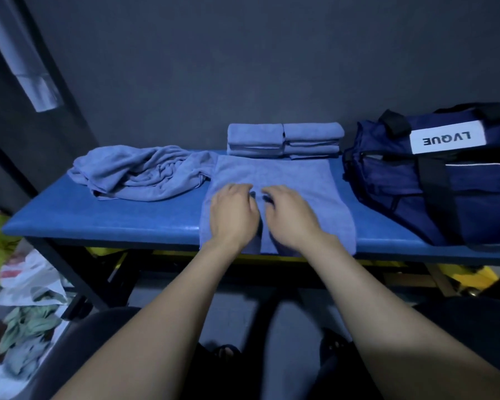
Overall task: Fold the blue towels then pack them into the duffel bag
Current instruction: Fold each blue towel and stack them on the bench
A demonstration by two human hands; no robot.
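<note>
A blue towel [298, 180] lies spread flat across the blue padded bench [113, 217], its near end hanging over the front edge. My left hand [233, 213] and my right hand [290, 216] rest palm down side by side on its middle, fingertips bent onto the cloth. A crumpled pile of blue towels [139, 173] lies to the left. Two stacks of folded blue towels [285, 140] stand at the back against the wall. The navy duffel bag [433, 180] with a white LVQUE label sits at the right end of the bench.
A dark wall rises right behind the bench. On the floor at the left lie plastic bags and cloths [29, 298]. Yellow items [485, 274] show under the bench. My knees are at the bottom of the view.
</note>
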